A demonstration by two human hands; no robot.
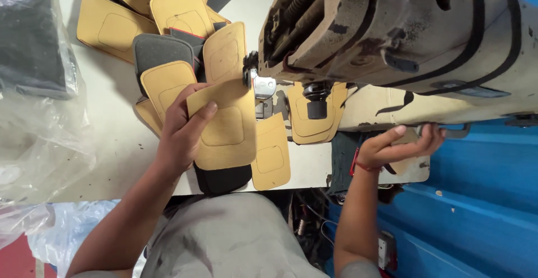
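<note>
Head view | left hand [182, 129] pinches tan padded piece [224, 124], thumb on top, long axis running away from the body, its far end just left of the sewing machine [392, 37] foot | right hand [400, 143] curled at a lever [454, 132], well apart.

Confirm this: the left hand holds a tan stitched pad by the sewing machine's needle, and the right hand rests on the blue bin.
Not quite. The head view shows the right hand on a tan piece under the sewing machine, not on the blue bin. The left hand does hold the tan stitched pad by the needle.
</note>
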